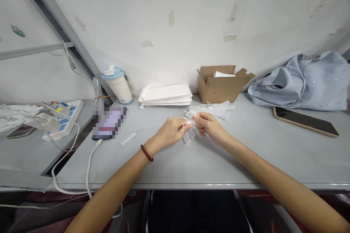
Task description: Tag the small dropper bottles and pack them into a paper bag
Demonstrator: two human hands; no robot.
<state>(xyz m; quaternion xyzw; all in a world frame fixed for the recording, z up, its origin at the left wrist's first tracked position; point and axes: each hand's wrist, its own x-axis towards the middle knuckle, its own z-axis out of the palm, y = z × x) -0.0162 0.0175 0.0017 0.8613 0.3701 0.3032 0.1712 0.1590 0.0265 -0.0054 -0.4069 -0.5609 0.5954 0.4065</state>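
Over the middle of the grey desk, my left hand [171, 130] and my right hand [209, 125] meet with pinched fingers. Between their fingertips is a small whitish translucent plastic piece [190, 122] with a thin white cord; its exact kind is partly covered by the fingers. Just below the hands lie a couple of clear plastic tubes [187, 138]. Behind them spreads a loose pile of similar clear tubes with white loops [222, 109]. A single clear tube with a white string [128, 139] lies apart, left of my left hand.
A stack of white envelopes [166, 95] and an open cardboard box [218, 87] stand along the wall. To the left are a tumbler [118, 84], a charging phone [109, 123] and a power strip [65, 120]. A blue cloth bag [300, 82] and another phone [305, 122] occupy the right.
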